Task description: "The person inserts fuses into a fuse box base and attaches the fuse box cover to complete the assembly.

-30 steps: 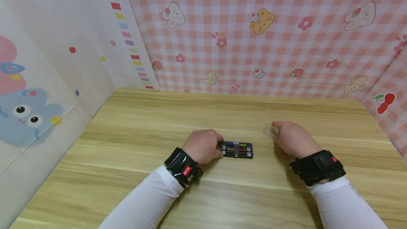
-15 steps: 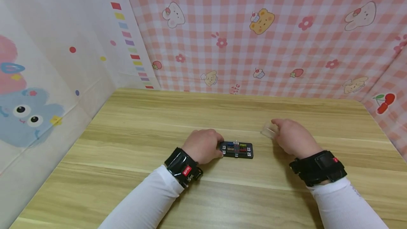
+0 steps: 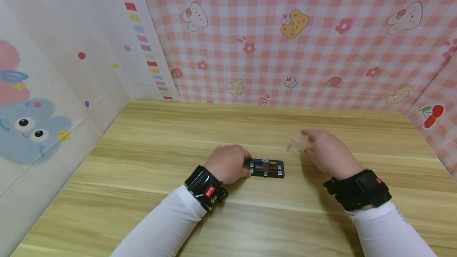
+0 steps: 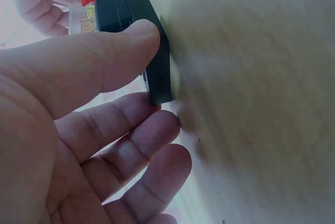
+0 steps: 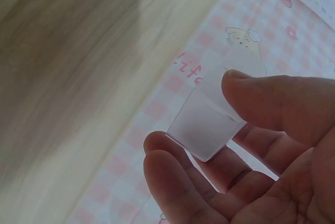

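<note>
A small black fuse box (image 3: pixel 265 168) lies flat on the wooden table, with coloured blade fuses showing in its middle and metal terminals at both ends. Its left end is pinched by my left hand (image 3: pixel 228 164); in the left wrist view the thumb (image 4: pixel 141 30) presses on the black side and the index fingertip meets the end. To the right and above the table, my right hand (image 3: pixel 330 154) holds a clear plastic cover (image 5: pixel 201 124) between thumb and fingers. That see-through cover is faint in the head view, up and right of the fuse box.
The wood-grain table (image 3: pixel 185 130) reaches back to a pink checked cloth (image 3: pixel 221 50) hung behind it. A white printed cloth (image 3: pixel 71 23) hangs along the left side. Black straps with wrist cameras sit on both wrists.
My right hand has shifted slightly left and away from me, carrying the clear cover, whose tilt has changed. The left hand and the fuse box have stayed put.
</note>
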Action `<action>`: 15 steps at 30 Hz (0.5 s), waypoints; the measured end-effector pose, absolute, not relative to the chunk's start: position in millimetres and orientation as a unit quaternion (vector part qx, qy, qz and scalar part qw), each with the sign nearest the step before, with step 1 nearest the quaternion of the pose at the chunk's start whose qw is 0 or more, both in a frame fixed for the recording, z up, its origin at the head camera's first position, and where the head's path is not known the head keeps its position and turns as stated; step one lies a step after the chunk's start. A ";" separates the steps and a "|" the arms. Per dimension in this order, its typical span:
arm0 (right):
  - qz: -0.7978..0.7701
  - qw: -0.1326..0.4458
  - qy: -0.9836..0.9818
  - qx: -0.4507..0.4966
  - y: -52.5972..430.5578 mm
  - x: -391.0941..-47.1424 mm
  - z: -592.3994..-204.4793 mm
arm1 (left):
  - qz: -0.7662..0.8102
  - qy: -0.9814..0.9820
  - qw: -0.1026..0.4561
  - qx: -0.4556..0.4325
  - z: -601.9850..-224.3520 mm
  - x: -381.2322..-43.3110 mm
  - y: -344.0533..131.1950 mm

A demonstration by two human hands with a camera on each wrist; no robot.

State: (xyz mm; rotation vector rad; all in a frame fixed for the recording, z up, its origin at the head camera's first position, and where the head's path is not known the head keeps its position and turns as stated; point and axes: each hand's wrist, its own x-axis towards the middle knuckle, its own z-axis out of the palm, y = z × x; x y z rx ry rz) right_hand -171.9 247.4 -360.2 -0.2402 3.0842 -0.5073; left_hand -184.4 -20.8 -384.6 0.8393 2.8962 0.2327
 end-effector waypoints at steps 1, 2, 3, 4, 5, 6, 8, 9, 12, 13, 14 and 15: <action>-0.164 0.002 0.983 -0.078 246.8 -171.4 -359.4 | 0.077 0.956 0.058 0.277 -384.7 -184.4 -20.8; -0.166 0.002 0.983 -0.079 246.0 -170.9 -358.6 | 0.077 0.956 0.058 0.278 -384.8 -184.4 -20.8; -0.168 0.001 0.983 -0.080 245.3 -170.4 -357.9 | 0.077 0.956 0.058 0.278 -384.8 -184.4 -20.9; -0.170 0.001 0.982 -0.081 244.8 -170.0 -357.3 | 0.077 0.956 0.058 0.279 -384.7 -184.4 -20.9; -0.172 0.000 0.982 -0.082 244.0 -169.8 -356.4 | 0.077 0.955 0.058 0.280 -384.7 -184.4 -21.0; -0.174 0.000 0.981 -0.082 243.1 -169.4 -355.5 | 0.077 0.955 0.057 0.280 -384.7 -184.4 -21.1; -0.178 0.000 0.981 -0.084 240.9 -168.4 -353.1 | 0.077 0.955 0.056 0.281 -384.6 -184.3 -21.3; -0.180 0.000 0.980 -0.084 239.9 -167.9 -352.2 | 0.077 0.955 0.055 0.282 -384.6 -184.3 -21.4; -0.184 -0.003 0.979 -0.090 237.1 -166.4 -350.1 | 0.077 0.954 0.054 0.283 -384.7 -184.3 -21.5; -0.186 -0.005 0.978 -0.094 236.4 -166.2 -349.6 | 0.077 0.954 0.054 0.283 -384.7 -184.2 -21.6; -0.187 -0.007 0.977 -0.097 235.8 -166.0 -349.6 | 0.076 0.954 0.053 0.284 -384.7 -184.3 -21.6; -0.187 -0.010 0.977 -0.101 235.2 -165.8 -349.8 | 0.076 0.954 0.053 0.284 -384.8 -184.3 -21.6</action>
